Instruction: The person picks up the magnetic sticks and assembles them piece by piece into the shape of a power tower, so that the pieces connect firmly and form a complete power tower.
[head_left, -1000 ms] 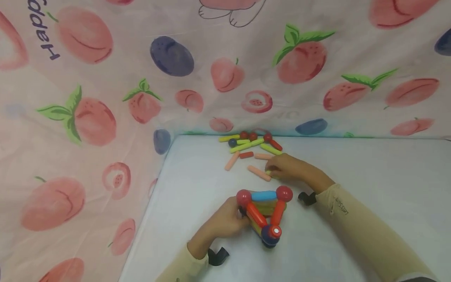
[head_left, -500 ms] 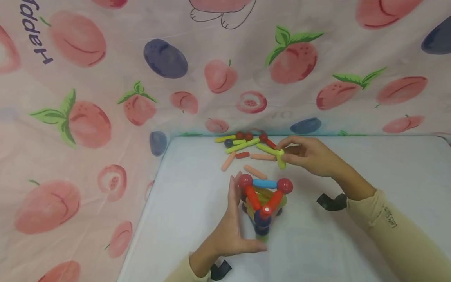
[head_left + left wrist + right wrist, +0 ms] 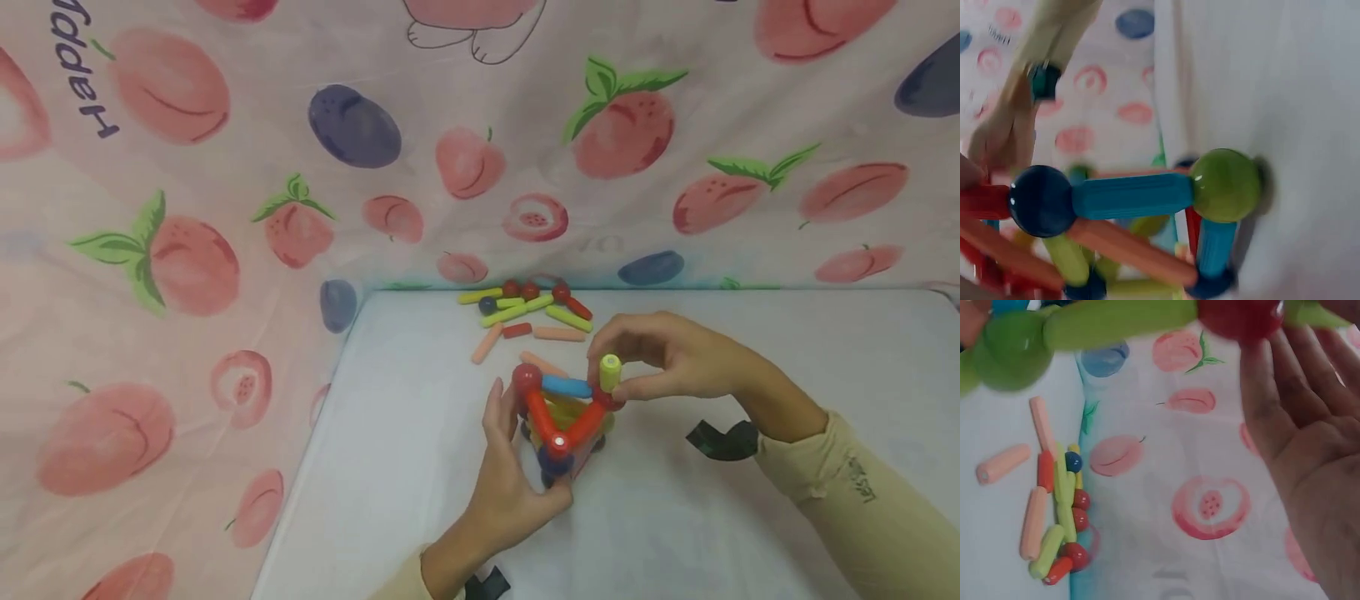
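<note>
A tower of magnetic rods and balls stands on the table, its top a triangle of two red rods [image 3: 538,414], a blue rod [image 3: 566,387] and balls at the corners. My left hand [image 3: 510,483] holds the tower from the left and front, thumb near the dark blue ball [image 3: 555,461]. With thumb and fingers, my right hand [image 3: 675,362] pinches a yellow-green rod [image 3: 610,373] upright at the right red ball [image 3: 613,402]. Lower down, the left wrist view has a green ball [image 3: 1227,185] joined to a blue rod [image 3: 1132,196].
Behind the tower lie loose pieces: peach rods [image 3: 558,334], a short red rod [image 3: 517,331], yellow-green rods [image 3: 568,318], red balls [image 3: 561,292] and a dark blue ball [image 3: 487,306]. A fruit-print cloth [image 3: 420,167] hangs along the table's back and left edges.
My right hand has picked up a yellow-green rod from the pile and brought it to the tower's right top corner. My left hand opened, then closed in on the tower with its thumb in front.
</note>
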The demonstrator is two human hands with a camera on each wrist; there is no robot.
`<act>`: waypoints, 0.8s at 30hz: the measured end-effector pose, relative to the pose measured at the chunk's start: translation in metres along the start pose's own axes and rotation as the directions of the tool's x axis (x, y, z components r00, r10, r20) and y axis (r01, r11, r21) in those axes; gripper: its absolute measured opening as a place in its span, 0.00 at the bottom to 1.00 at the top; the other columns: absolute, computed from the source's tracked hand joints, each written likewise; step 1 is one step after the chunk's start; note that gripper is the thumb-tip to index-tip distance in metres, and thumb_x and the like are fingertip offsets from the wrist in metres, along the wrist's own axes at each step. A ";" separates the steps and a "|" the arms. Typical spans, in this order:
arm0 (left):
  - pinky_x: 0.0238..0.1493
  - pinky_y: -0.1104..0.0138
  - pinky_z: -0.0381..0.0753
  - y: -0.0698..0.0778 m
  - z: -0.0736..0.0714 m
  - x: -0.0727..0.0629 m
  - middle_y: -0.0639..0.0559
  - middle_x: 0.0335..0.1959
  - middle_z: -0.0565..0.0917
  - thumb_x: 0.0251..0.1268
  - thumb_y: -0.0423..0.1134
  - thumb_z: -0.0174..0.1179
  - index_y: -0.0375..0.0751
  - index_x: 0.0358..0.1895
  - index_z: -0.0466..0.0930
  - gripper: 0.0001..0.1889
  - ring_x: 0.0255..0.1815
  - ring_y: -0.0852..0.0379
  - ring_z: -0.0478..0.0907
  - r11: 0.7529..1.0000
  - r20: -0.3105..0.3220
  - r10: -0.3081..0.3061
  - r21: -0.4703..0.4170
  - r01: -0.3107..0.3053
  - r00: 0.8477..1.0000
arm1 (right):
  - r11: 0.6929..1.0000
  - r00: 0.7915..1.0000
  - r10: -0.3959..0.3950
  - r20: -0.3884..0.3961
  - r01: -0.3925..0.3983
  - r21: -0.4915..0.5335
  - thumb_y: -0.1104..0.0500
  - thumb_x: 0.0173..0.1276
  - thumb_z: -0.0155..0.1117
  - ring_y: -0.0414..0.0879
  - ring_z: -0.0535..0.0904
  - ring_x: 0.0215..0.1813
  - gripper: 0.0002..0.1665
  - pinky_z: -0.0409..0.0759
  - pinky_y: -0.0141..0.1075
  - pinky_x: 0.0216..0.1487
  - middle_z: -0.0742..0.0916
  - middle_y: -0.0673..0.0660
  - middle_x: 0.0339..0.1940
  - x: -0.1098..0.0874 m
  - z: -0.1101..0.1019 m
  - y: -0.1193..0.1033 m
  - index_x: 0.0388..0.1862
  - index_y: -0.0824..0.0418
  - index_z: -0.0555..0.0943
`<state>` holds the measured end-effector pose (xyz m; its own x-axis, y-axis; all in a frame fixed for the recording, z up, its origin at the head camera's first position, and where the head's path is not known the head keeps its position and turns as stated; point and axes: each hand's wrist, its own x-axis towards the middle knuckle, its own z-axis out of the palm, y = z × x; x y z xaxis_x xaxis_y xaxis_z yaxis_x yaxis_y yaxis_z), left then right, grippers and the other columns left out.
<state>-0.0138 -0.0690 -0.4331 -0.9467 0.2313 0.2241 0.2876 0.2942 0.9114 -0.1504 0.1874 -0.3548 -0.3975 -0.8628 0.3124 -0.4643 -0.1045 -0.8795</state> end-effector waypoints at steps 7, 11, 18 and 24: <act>0.75 0.48 0.69 -0.028 -0.035 0.017 0.59 0.74 0.72 0.51 0.24 0.59 0.56 0.79 0.52 0.50 0.71 0.58 0.72 0.993 0.164 -0.001 -0.115 0.021 0.986 | 0.983 0.992 0.013 0.123 -0.036 0.182 0.79 0.63 0.64 0.52 0.85 0.54 0.25 0.86 0.42 0.57 0.86 0.60 0.52 0.001 -0.004 0.026 0.58 0.66 0.78; 0.70 0.61 0.75 -0.040 -0.045 0.022 0.57 0.63 0.81 0.54 0.24 0.57 0.49 0.70 0.70 0.36 0.59 0.57 0.77 0.991 0.227 -0.061 -0.100 0.086 0.972 | 0.969 0.961 0.246 -0.130 -0.245 0.025 0.68 0.71 0.64 0.52 0.85 0.49 0.12 0.87 0.43 0.53 0.87 0.59 0.47 0.017 -0.012 0.064 0.52 0.62 0.82; 0.61 0.62 0.81 -0.049 -0.052 0.024 0.43 0.50 0.84 0.56 0.23 0.54 0.38 0.58 0.78 0.24 0.48 0.57 0.77 0.986 0.297 -0.002 -0.159 0.052 0.955 | 0.723 0.878 0.377 -0.296 -0.479 -0.498 0.58 0.74 0.64 0.51 0.83 0.58 0.20 0.82 0.52 0.61 0.89 0.55 0.56 0.079 0.000 0.146 0.63 0.54 0.82; 0.62 0.62 0.81 -0.048 -0.051 0.024 0.41 0.47 0.83 0.56 0.24 0.54 0.37 0.57 0.77 0.23 0.47 0.60 0.77 0.983 0.316 0.037 -0.182 0.022 0.948 | 0.586 0.904 0.383 -0.189 -0.396 -0.707 0.60 0.72 0.68 0.47 0.84 0.51 0.13 0.83 0.44 0.58 0.90 0.49 0.45 0.105 0.018 0.176 0.54 0.52 0.87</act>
<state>-0.0575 -0.1244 -0.4538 -0.8414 0.5227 0.1371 0.2353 0.1260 0.9637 -0.2594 0.0698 -0.4832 -0.6870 -0.7265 0.0137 -0.6742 0.6302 -0.3851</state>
